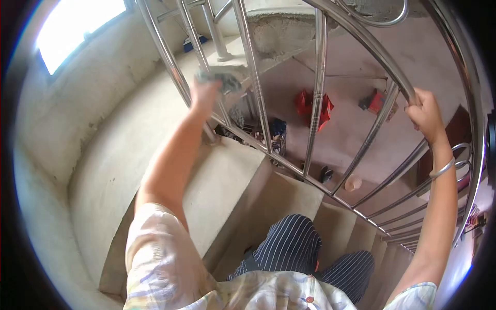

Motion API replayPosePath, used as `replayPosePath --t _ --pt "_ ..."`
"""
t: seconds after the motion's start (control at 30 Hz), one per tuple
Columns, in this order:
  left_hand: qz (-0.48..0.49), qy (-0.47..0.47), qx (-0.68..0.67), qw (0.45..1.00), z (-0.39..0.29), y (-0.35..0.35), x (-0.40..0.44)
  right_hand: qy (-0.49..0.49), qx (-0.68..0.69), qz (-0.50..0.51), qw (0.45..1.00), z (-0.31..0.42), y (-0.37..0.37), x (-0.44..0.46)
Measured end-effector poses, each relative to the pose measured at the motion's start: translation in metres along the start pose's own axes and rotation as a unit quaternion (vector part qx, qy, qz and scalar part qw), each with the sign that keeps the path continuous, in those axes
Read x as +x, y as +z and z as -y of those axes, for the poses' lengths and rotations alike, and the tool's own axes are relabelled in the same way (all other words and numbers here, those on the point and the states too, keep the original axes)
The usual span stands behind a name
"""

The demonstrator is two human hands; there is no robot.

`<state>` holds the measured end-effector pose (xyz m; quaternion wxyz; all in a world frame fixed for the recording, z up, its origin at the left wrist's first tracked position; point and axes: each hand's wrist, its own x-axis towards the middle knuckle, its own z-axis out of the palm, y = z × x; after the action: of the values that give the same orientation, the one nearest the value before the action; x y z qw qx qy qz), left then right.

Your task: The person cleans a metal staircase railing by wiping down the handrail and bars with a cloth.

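My left hand (206, 94) is stretched out to the upper left, closed on a grey-green cloth (222, 81). Hand and cloth are blurred by motion and lie against one of the upright bars (194, 44) of a shiny metal stair railing. On the right, my right hand (426, 114) is wrapped round a curved metal rail (380, 49) of the same railing. A silver bangle (443, 168) circles the right wrist.
Concrete steps (222, 181) curve down to the lower right beneath me. Past the railing, a floor far below holds red objects (321, 109), shoes (326, 174) and a crate of items (278, 135). A plastered wall (41, 134) with a bright window stands left.
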<state>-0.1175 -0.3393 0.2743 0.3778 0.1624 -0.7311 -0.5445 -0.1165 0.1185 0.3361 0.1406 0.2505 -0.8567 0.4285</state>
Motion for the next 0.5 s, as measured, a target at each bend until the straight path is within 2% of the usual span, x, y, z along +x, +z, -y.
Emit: replayPosePath --t 0.03,0.07,0.1,0.17,0.3,0.47,0.5 --pt "0.042 0.051 -0.062 0.996 -0.024 -0.008 0.016 -0.009 -0.016 -0.003 1.0 -0.002 -0.001 0.0" --pt "-0.046 0.142 -0.025 0.989 -0.057 -0.005 0.024 -0.016 -0.032 -0.004 0.999 -0.006 0.0 0.0" --pt "-0.054 0.205 0.009 0.977 -0.068 -0.014 0.07 -0.016 -0.03 -0.003 0.999 -0.011 0.0 0.001" --pt "-0.162 0.291 0.119 0.935 -0.142 -0.017 0.077 0.003 -0.014 -0.022 1.0 -0.02 0.0 0.002" --pt "-0.113 0.26 0.122 0.951 -0.137 -0.02 0.08 0.022 -0.008 -0.004 1.0 -0.005 0.002 0.0" --pt "-0.014 0.202 0.131 0.97 -0.123 -0.023 0.082 -0.01 -0.016 -0.012 1.0 -0.012 0.002 0.001" --pt "-0.069 0.191 0.069 0.977 -0.106 -0.011 0.065 -0.024 -0.011 -0.006 1.0 -0.014 0.001 0.003"
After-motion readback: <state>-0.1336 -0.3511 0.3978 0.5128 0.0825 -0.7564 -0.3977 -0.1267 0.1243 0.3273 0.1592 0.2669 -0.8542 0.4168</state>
